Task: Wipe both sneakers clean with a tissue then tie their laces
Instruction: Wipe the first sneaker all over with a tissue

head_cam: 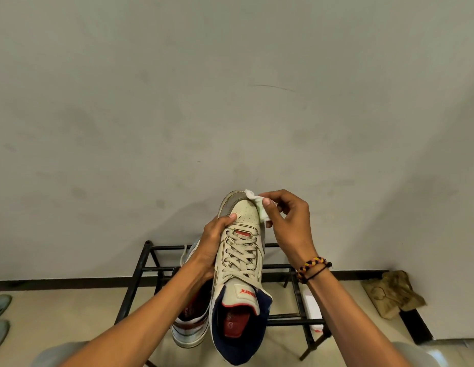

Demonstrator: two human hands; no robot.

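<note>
You're mid-wipe on the first sneaker (240,263): your left hand (213,243) grips its side, and your right hand (286,221) pinches the tissue (257,205) against the toe. The other sneaker (191,324) waits on the rack (140,282) underneath, and no laces look tied yet.

There are two cream lace-up sneakers: one held up (240,263) and one on the rack (189,327). There is one white crumpled tissue (257,201), one black metal rack (296,287), one white box (311,311), two hands (left (212,242), right (286,221)), one braided bracelet (311,266), one brown cloth (392,292) and two pale green slippers (0,319).
</note>
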